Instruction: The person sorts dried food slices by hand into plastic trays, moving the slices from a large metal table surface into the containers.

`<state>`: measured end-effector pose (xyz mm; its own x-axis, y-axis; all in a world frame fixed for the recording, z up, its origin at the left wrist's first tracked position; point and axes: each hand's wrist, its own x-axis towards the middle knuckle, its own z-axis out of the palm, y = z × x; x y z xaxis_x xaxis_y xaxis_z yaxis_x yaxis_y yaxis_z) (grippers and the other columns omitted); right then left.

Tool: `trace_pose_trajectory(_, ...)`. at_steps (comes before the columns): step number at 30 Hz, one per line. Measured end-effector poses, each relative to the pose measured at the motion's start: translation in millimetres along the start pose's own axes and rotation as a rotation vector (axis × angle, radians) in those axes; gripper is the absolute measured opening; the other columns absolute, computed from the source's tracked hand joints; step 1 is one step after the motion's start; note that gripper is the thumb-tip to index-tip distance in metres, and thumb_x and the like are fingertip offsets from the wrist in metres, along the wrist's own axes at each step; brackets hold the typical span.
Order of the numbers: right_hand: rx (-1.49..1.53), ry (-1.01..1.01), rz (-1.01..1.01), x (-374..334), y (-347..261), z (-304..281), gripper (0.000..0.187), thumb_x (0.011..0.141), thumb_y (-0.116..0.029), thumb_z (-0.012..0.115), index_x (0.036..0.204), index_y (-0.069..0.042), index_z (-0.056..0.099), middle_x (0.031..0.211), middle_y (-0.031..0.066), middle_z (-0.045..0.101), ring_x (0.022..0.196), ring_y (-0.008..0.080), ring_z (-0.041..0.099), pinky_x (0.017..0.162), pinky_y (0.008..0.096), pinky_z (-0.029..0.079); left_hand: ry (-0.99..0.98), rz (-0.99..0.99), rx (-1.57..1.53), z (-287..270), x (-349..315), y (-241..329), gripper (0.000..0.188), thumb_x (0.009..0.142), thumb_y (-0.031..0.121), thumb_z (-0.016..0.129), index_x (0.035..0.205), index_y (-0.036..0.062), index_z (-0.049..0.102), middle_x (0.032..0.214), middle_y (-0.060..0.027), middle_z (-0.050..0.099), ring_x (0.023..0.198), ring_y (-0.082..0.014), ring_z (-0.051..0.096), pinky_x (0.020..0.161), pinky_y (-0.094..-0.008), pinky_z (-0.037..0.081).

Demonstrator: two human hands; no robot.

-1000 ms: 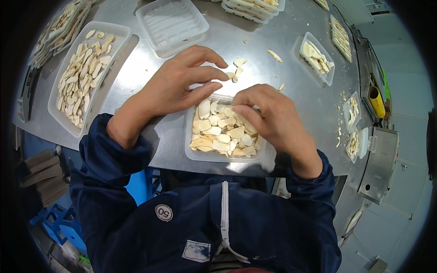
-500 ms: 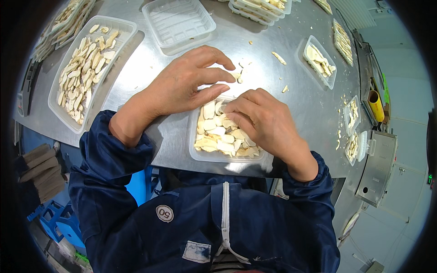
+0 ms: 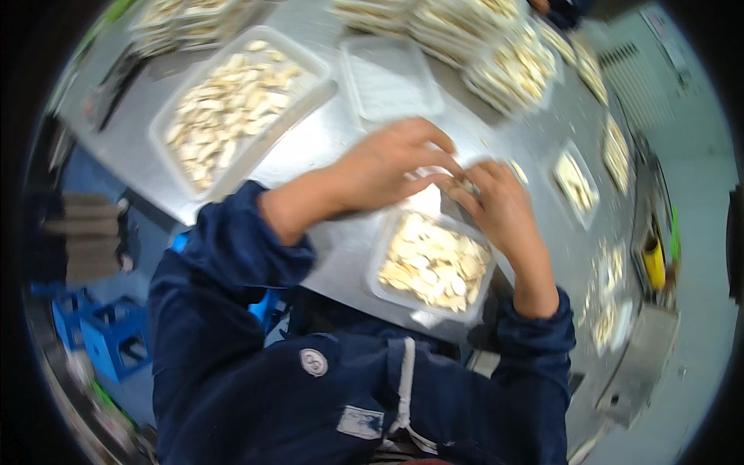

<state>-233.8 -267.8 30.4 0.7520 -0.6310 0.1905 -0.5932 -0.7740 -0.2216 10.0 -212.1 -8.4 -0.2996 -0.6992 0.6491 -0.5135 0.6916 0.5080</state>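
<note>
Head view: frame's smeared by motion, so fine detail is limited. A small pale piece [image 3: 457, 185] sits up between the fingertips, just past the far rim of the slice box. Right hand [image 3: 502, 203] looks pinched on it, thumb against bent fingers. Left hand [image 3: 387, 164] reaches in from the other side, thumb and fingers curved with a gap between, tips right at the piece — can't tell if that grip bears on it too. Probably held tip to tip like that so both hands can get at something this small.

Slice box [image 3: 385, 242] stands on the table below and nearer the body, set between the forearms, packed with overlapping pale slices [image 3: 434, 260]. My guess: parked there for short reach.

Big tray [image 3: 308, 97] lies off to the left, slices spread over most of it, likely angled so the left arm can get to it. Shallow tray [image 3: 391, 77] sits beyond the left hand, no slices visible in it. Box stack [image 3: 487, 97] is at the far side — presumably out there to leave the hands room. Small tray [image 3: 587, 217] with a few slices is well right.

Loose slice [image 3: 518, 172] on the table [image 3: 341, 260], just beyond the right hand. Blue stool [image 3: 116, 333] on the floor, lower left.
</note>
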Motion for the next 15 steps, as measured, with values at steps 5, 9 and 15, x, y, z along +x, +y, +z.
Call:
trace_pose_trajectory(5,0.179,-0.123,0.106,-0.3,-4.8,-7.7,0.020,0.094,-0.023,0.079,0.099,-0.005,0.071,0.092,0.0110,0.071,0.090,0.0317,0.066,0.079,0.0432,0.054,0.162,0.022,-0.014,-20.8,-3.1,25.5,0.031,0.090,0.005,0.079,0.121,0.0091,0.075,0.122,-0.0089,0.070,0.116,-0.0314,0.066,0.099,-0.0422,0.055)
trace_pose_trajectory(9,0.344,-0.115,0.141,-7.4,2.1,-8.2,0.018,0.096,-0.017,0.076,0.107,-0.002,0.074,0.095,0.0122,0.071,0.087,0.0282,0.068,0.081,0.0390,0.055,0.512,-0.101,0.122,-94.0,-52.8,74.8,0.048,0.093,-0.006,0.073,0.140,0.0028,0.065,0.126,-0.0111,0.072,0.119,-0.0254,0.067,0.104,-0.0384,0.054)
trace_pose_trajectory(15,0.404,0.116,-0.044,-24.0,28.2,-10.4,0.012,0.099,-0.006,0.070,0.109,-0.001,0.075,0.098,0.0111,0.070,0.085,0.0213,0.066,0.078,0.0340,0.052,1.680,-0.476,0.026,-281.0,-268.8,148.0,0.064,0.113,0.022,0.054,0.168,0.0111,0.024,0.122,-0.0152,0.072,0.090,-0.0164,0.066,0.081,-0.0321,0.056)
